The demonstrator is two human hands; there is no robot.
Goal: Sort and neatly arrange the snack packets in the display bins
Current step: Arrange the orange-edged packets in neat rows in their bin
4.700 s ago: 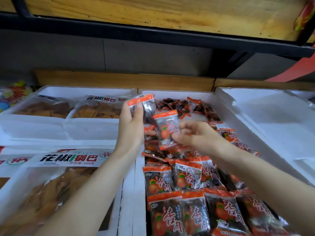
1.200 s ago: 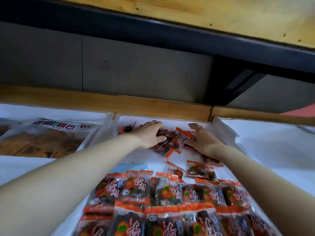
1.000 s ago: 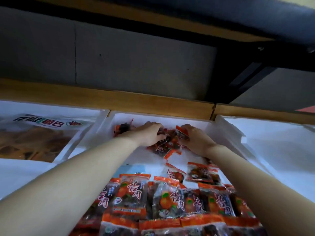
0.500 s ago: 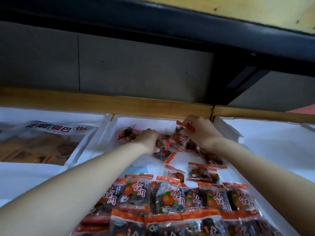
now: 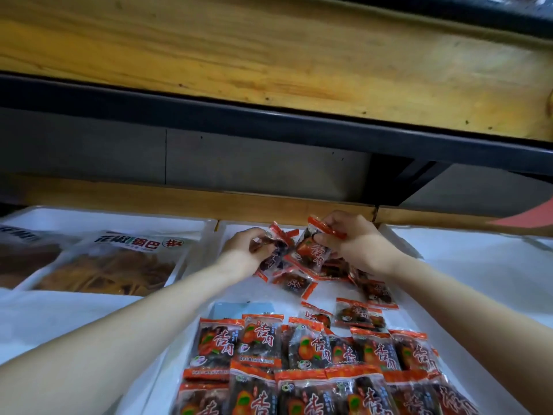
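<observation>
Two big crisp bags at far left, flat in their own white bin. Next over, left hand, fingers curled round a small orange-topped packet, held just above the loose heap at the back of the middle bin. Just beside it, right hand, pinching a second packet by its orange top seal, upright, label toward the camera. Nearer the front, tidy rows of the same packets, overlapping, labels up; between rows and heap, a few strays on the bare white floor. Further right, another white bin. Looks like the gathering step: picking loose packets from the heap for a fresh row. Calls next for turning both packets label-up, orange edge to the back, and laying them just behind the rearmost row, square with their neighbours.
</observation>
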